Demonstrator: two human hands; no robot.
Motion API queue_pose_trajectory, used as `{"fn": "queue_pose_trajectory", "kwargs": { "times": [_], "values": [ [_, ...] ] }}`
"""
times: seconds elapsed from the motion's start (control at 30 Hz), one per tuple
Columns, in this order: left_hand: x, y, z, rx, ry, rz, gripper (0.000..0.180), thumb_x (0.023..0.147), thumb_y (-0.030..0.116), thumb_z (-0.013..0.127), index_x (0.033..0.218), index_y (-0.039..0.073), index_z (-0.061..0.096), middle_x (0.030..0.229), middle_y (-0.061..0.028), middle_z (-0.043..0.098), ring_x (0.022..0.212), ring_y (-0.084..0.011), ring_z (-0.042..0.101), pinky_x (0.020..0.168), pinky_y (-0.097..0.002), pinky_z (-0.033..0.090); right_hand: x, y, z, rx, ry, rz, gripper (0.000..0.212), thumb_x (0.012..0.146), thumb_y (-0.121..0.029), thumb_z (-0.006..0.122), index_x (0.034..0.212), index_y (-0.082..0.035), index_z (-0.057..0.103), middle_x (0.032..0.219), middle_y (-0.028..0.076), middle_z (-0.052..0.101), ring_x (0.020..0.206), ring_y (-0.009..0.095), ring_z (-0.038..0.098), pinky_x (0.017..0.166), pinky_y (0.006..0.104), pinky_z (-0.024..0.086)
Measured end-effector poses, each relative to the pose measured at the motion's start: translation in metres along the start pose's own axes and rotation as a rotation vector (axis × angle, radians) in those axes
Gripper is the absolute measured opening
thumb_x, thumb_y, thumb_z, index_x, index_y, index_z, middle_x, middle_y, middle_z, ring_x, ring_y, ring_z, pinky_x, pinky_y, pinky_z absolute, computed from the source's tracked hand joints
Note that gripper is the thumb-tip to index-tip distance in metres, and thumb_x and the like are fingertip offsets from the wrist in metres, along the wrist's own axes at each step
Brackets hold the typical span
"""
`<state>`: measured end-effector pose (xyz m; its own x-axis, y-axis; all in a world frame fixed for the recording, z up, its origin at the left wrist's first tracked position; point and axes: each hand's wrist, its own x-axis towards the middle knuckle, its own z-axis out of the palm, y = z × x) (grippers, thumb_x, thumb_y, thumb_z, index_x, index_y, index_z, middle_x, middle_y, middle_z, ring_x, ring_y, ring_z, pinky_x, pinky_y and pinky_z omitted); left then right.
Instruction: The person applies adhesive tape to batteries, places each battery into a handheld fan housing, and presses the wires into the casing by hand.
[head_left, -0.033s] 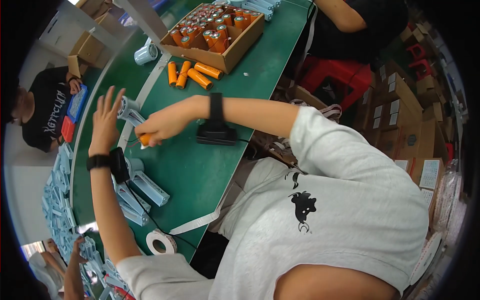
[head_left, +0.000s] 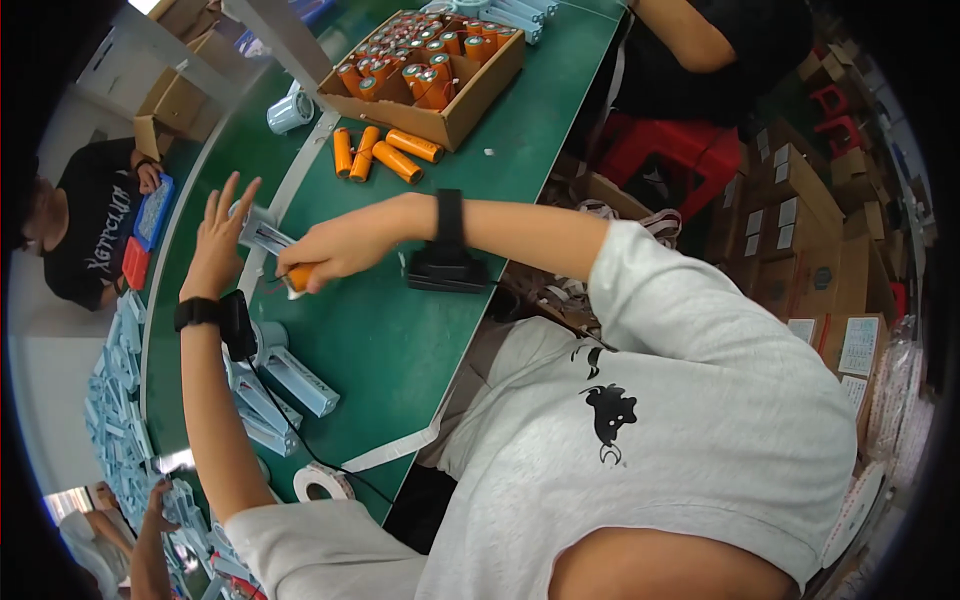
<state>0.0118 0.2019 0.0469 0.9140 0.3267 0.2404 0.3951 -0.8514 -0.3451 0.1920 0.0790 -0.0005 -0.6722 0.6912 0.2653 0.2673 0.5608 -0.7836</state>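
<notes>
Clearly, the right hand (head_left: 345, 240) grips an orange cell (head_left: 301, 276) while the left hand (head_left: 212, 250) spreads its fingers wide beside a pale blue housing (head_left: 267, 234)

The orange cell sits in the right hand's closed fingers, above the green desk (head_left: 400, 335) and just beside the housing's handle; thin wires (head_left: 274, 281) trail from near its end. The left fingers are open, though whether that thumb or palm touches the housing is hard to tell from this angle. Handling it well probably means holding the cell by its body, leaving the wires loose and unpinched, and steadying the housing with the left hand before bringing the two together. The loose orange cells (head_left: 397, 162) lie farther off, near the carton (head_left: 480, 110), and seem safely out of the way
</notes>
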Motion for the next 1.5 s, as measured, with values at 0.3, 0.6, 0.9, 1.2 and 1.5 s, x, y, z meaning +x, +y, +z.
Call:
{"fn": "queue_pose_trajectory", "kwargs": {
  "times": [0.3, 0.6, 0.9, 1.2, 1.5],
  "values": [
    [0.017, 0.087, -0.04, -0.584, -0.319, -0.011, 0.039, 0.054, 0.0, 0.07, 0.091, 0.004, 0.061, 0.095, -0.0075, 0.059, 0.092, -0.0287, 0.051, 0.082, -0.0351, 0.043, -0.124, -0.051, -0.027, 0.225, 0.561, -0.111, 0.022, 0.069, -0.001, 0.07, 0.089, 0.001, 0.062, 0.091, 0.006, 0.06, 0.087, 0.017, 0.057, 0.078, 0.0278, 0.047],
    [-0.028, 0.149, -0.051, -0.682, -0.163, -0.093, 0.034, 0.063, 0.008, 0.071, 0.093, 0.006, 0.056, 0.102, -0.0086, 0.056, 0.097, -0.0289, 0.05, 0.09, -0.0438, 0.035, -0.13, -0.086, -0.006, 0.33, 0.829, 0.069, 0.028, 0.065, 0.009, 0.071, 0.091, 0.003, 0.062, 0.092, 0.005, 0.061, 0.086, 0.014, 0.059, 0.073, 0.0261, 0.053],
    [-0.029, 0.173, -0.056, -0.325, -0.145, 0.059, 0.018, 0.076, 0.007, 0.06, 0.092, 0.004, 0.053, 0.109, -0.0081, 0.052, 0.106, -0.0298, 0.044, 0.091, -0.0426, 0.033, -0.121, -0.071, 0.008, 0.306, 0.789, -0.077, 0.028, 0.066, 0.006, 0.07, 0.091, 0.001, 0.06, 0.089, 0.005, 0.06, 0.08, 0.013, 0.059, 0.069, 0.0255, 0.051],
    [-0.032, 0.166, -0.045, -0.626, -0.053, -0.07, 0.008, 0.083, 0.007, 0.051, 0.089, 0.001, 0.05, 0.107, -0.0105, 0.052, 0.103, -0.0291, 0.045, 0.089, -0.0388, 0.033, -0.127, -0.063, 0.019, -0.139, 0.561, 0.021, 0.018, 0.068, 0.002, 0.065, 0.082, -0.002, 0.055, 0.079, 0.008, 0.055, 0.07, 0.021, 0.056, 0.058, 0.0302, 0.045],
    [-0.03, 0.173, -0.041, -0.614, -0.041, -0.215, 0.011, 0.088, 0.005, 0.042, 0.094, -0.002, 0.048, 0.102, -0.0133, 0.052, 0.096, -0.0289, 0.048, 0.086, -0.037, 0.034, -0.133, -0.066, 0.02, -0.084, 0.638, -0.002, 0.022, 0.065, 0.006, 0.066, 0.082, -0.002, 0.054, 0.073, 0.007, 0.05, 0.067, 0.021, 0.051, 0.057, 0.0303, 0.042]
  ]
}}
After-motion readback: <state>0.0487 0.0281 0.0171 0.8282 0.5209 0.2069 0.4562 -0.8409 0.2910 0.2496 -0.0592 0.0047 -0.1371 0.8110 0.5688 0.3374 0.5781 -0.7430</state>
